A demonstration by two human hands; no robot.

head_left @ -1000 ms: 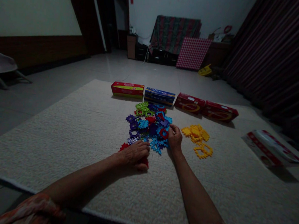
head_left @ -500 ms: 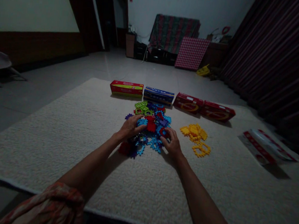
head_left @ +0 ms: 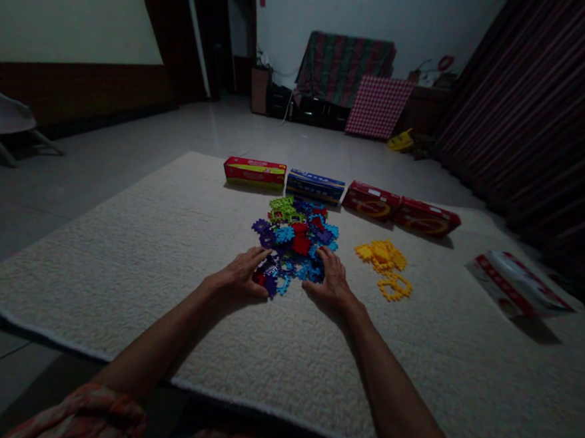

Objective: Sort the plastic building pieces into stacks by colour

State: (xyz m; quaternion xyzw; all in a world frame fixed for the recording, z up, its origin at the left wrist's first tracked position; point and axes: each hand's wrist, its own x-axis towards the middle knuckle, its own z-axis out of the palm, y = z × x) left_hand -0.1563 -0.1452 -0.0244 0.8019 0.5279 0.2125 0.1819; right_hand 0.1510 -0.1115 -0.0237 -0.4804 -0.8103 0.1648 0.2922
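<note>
Head view: the left hand (head_left: 243, 274) and the right hand (head_left: 332, 278) frame the near end of a mixed pile (head_left: 300, 239) of flat, toothed plastic pieces. It lies on the pale mat (head_left: 242, 362), mostly purple, blue and red, with green at the far end. Both hands are open, thumbs apart from fingers, palms turned inward — neither appears to grip a piece. The left curves round the near left corner, its thumb by a purple piece and a bit of red; the right sits against the near right edge. Whether any piece is pressed under the fingers, I cannot tell.

The step in hand looks like herding the loose pieces together between the palms. A next move of that kind would call for even inward pressure from both sides, hands kept low to the mat, so pieces neither ride up nor slip out at the near gap between the thumbs.

Yellow pieces (head_left: 383, 255) lie in a separate group to the right — apart from the right hand, and best left undisturbed by its elbow or wrist.
</note>
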